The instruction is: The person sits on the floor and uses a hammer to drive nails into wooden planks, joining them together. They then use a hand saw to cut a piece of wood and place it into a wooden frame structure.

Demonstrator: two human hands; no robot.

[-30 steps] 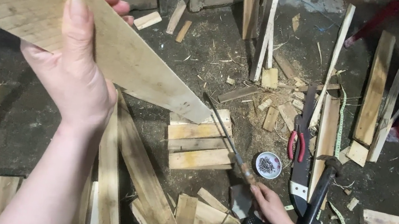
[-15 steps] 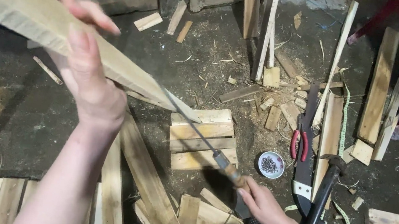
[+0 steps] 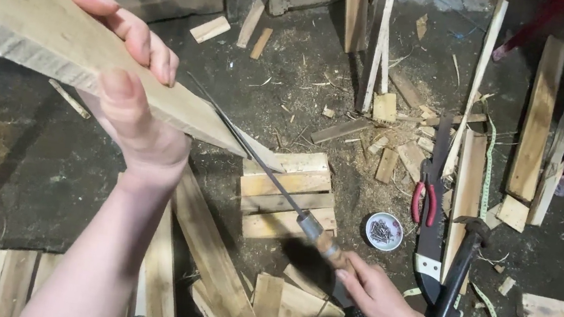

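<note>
Gripping plank with left hand, raised above floor. Gripping file by handle with right hand, tip crossing plank edge beside left fingers. Edge partly tapered; shaping unfinished.

Floor's pretty packed: wood offcuts under the hands, nail dish, pliers and saw crowding the right. Bare floor opens left.
</note>
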